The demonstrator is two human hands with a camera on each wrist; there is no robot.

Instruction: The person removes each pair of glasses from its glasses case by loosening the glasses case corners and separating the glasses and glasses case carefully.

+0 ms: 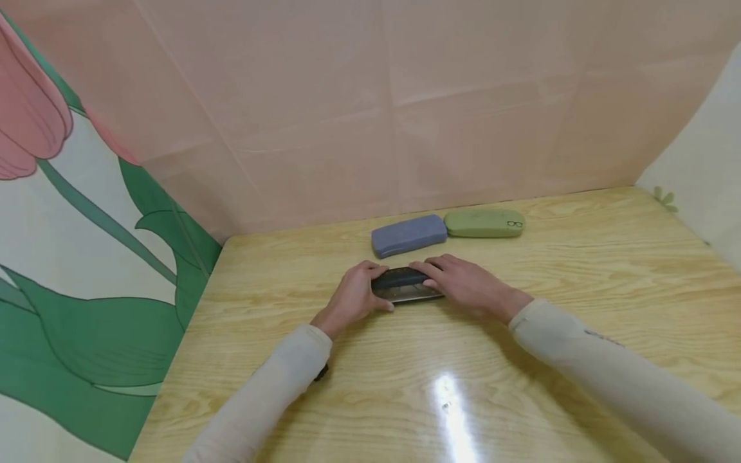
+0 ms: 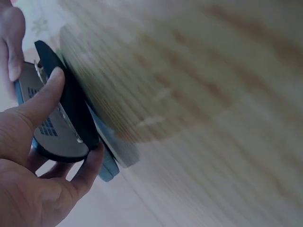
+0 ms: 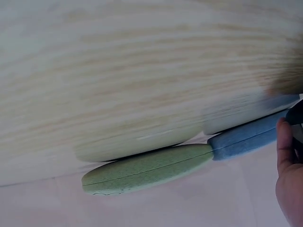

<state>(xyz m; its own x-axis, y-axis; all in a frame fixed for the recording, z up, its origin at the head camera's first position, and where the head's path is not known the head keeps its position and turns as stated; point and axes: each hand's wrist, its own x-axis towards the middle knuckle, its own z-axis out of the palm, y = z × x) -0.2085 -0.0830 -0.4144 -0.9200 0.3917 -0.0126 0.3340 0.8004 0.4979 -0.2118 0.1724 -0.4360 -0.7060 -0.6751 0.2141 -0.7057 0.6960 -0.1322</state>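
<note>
A black glasses case (image 1: 399, 278) is held just above or on the table between both hands; I cannot tell which. Its lid is partly raised, and in the left wrist view a grey lining with a dark printed pattern (image 2: 49, 127) and a metal hinge show. My left hand (image 1: 354, 294) grips the left end, thumb on the near side and fingers on the far side. At the right end my right hand (image 1: 467, 283) holds the case, its fingers over the black lid. The right wrist view catches only part of that hand (image 3: 291, 184). What lies inside is unclear.
Behind the hands, a blue glasses case (image 1: 408, 235) and a green glasses case (image 1: 485, 223) lie end to end near the table's back edge. The wood-grain table (image 1: 260, 308) meets a pink sheet (image 1: 324, 116) at the back. A flower-patterned covering (image 1: 104, 334) hangs at left.
</note>
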